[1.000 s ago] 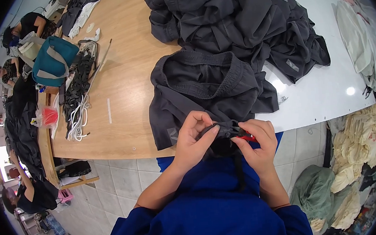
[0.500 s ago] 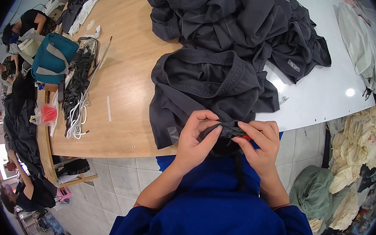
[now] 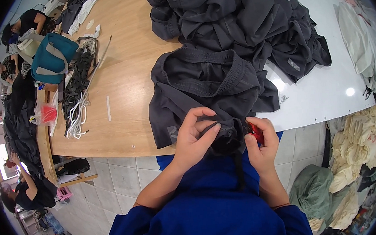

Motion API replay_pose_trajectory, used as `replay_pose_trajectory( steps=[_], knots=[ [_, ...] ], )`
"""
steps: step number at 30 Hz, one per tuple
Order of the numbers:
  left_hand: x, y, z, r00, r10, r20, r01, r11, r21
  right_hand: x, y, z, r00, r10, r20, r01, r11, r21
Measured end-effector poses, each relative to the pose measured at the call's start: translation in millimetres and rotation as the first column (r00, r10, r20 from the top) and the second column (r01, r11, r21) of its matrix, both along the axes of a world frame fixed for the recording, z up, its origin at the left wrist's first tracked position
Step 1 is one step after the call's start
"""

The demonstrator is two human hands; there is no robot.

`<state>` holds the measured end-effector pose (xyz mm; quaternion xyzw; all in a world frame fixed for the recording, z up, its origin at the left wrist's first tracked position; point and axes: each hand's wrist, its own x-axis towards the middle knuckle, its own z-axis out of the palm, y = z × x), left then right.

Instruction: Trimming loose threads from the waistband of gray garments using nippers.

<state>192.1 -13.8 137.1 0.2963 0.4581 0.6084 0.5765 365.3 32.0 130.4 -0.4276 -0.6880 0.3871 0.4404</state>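
Dark grey shorts (image 3: 178, 101) with a gathered elastic waistband lie at the table's front edge, their near part hanging toward my lap. My left hand (image 3: 190, 139) pinches a fold of that cloth between thumb and fingers. Just right of the fold, my right hand (image 3: 264, 149) is closed around small red thread snips (image 3: 256, 134), whose dark tip points up and left beside the cloth. The blades are too small to make out clearly. A bunched black part (image 3: 226, 146) of the garment sits between both hands.
A heap of dark grey garments (image 3: 233, 19) covers the table's far side. White cords (image 3: 77, 116), dark straps (image 3: 77, 73) and a teal bag (image 3: 54, 58) are at the left. Cream cloth (image 3: 356, 147) and green cloth (image 3: 311, 189) lie low at right. Other people work at far left.
My right hand has let go of the cloth and shifted slightly right, with the red snips now turned into view. My left hand keeps its pinch on the fold.
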Motion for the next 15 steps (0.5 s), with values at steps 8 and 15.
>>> replay_pose_trajectory(
  steps=[8, 15],
  knots=[
    [-1.4, -2.4, -2.7, 0.998, 0.020, 0.065, -0.018, 0.999, -0.033, -15.1, -13.9, -5.0, 0.995, 0.078, 0.060, -0.074, 0.995, -0.073],
    [-5.8, 0.8, -2.1, 0.946, 0.105, 0.308, -0.062, 0.987, -0.146, -14.2, -10.9, -1.9, 0.994, 0.053, -0.092, -0.066, 0.987, -0.144]
  ],
)
